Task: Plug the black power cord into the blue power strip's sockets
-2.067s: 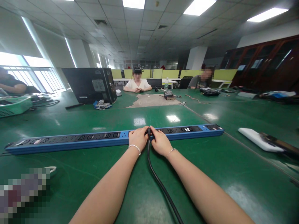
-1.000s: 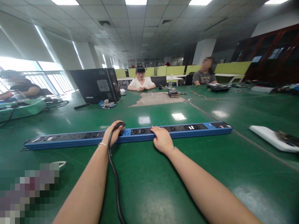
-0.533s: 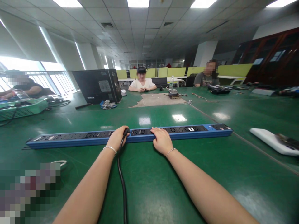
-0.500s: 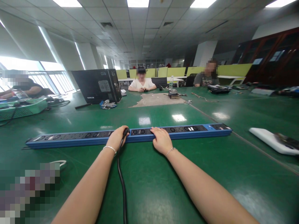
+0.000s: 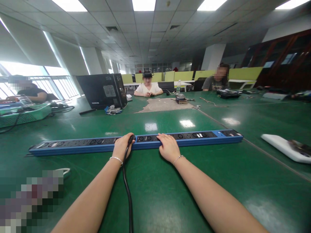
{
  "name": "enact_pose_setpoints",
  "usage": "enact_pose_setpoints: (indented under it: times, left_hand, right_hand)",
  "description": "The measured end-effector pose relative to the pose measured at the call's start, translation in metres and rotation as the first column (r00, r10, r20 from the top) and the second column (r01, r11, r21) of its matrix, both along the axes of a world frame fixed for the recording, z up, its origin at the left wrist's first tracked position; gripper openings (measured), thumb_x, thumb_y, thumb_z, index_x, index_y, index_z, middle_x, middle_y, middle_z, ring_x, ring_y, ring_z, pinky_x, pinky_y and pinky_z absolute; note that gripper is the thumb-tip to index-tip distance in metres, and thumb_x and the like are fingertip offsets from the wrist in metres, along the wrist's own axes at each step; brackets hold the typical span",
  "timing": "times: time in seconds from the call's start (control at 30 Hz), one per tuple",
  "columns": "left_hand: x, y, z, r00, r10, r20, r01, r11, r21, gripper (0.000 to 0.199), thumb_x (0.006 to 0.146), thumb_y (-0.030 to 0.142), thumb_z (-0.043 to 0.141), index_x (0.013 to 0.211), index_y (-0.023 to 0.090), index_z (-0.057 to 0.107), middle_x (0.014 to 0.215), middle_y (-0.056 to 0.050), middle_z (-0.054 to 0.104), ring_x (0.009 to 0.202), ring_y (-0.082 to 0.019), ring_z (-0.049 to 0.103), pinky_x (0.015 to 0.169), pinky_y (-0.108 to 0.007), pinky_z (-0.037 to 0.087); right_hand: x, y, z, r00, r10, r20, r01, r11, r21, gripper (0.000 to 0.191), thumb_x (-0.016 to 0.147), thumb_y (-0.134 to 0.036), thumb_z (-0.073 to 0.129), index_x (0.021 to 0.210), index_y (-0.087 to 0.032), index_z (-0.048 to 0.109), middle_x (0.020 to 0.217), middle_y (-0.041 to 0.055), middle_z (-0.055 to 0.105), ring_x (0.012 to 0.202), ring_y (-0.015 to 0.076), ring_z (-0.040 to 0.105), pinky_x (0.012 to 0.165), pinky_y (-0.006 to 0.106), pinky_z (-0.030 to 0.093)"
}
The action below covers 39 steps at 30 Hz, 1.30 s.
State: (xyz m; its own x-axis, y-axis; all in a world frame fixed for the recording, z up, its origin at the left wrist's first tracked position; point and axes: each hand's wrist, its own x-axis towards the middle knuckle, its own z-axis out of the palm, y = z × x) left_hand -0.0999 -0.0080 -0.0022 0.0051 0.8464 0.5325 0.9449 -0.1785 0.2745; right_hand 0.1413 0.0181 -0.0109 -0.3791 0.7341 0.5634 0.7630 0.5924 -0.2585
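At the lower left, a pixelated object (image 5: 31, 200) lies on the green table (image 5: 157, 191); its nature cannot be determined. Beyond it, a green basket (image 5: 36, 114) holds items, with a seated person in dark clothing (image 5: 36, 93) behind it. A long blue power strip (image 5: 80, 150) lies crosswise on the table, sockets facing up, extending to both sides of the two hands. Behind its left half stand a black case (image 5: 99, 91) and, just beside that, a blue-and-grey glove (image 5: 113, 110). The left hand (image 5: 122, 146), with a bracelet at the wrist, is closed around a black plug (image 5: 131, 139) directly over the strip, left of the middle; whether the plug is seated in a socket cannot be told. Its black cable (image 5: 128, 191) runs down over the palm side and along the table toward the near edge. A person in white (image 5: 148, 89) sits across the table. The right hand (image 5: 168, 147), also braceleted, rests on the strip, well apart from the left; its fingers are lightly bent and unclenched, tips on the socket face. The thumb's contact is not clear. Farther back are a bottle (image 5: 178, 86), a round device (image 5: 180, 97) and a person in grey (image 5: 213, 84). At the far right, a white object (image 5: 279, 146) lies with a dark item upon it.
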Motion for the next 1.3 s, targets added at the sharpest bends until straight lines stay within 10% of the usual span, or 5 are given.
enact_pose_setpoints:
  times: [0.23,0.57,1.3]
  left_hand:
    - [-0.019,-0.008,0.024,0.923,0.161,0.351,-0.250,0.942,0.226,0.034,0.084,0.035,0.043,0.113,0.020,0.053,0.104,-0.006,0.064,0.093,-0.020,0.060,0.087,-0.032,0.045]
    - [-0.120,-0.023,0.013,0.928,0.228,0.294,-0.240,0.971,0.006,0.039,0.077,0.041,0.047,0.109,0.020,0.057,0.105,-0.007,0.066,0.096,-0.023,0.061,0.088,-0.037,0.046]
    - [-0.106,-0.028,0.012,0.970,0.233,-0.072,-0.239,0.967,-0.086,0.039,0.083,0.041,0.043,0.116,0.025,0.056,0.098,-0.005,0.069,0.085,-0.023,0.065,0.078,-0.032,0.048]
  right_hand:
    - [0.002,0.002,-0.001,1.000,0.021,0.007,-0.021,1.000,0.002,0.048,0.071,-0.009,0.044,0.117,-0.017,0.058,0.128,0.0049,0.055,0.120,0.0189,0.046,0.106,0.039,0.029]
    - [0.002,0.002,-0.001,1.000,0.011,0.014,-0.011,1.000,0.020,0.048,0.071,-0.009,0.044,0.116,-0.017,0.059,0.126,0.0052,0.057,0.118,0.0190,0.048,0.105,0.038,0.031]
    - [0.001,0.002,0.000,1.000,-0.002,0.031,0.001,0.999,0.042,0.047,0.071,-0.008,0.044,0.114,-0.015,0.060,0.125,0.0053,0.057,0.117,0.0202,0.049,0.104,0.039,0.032]
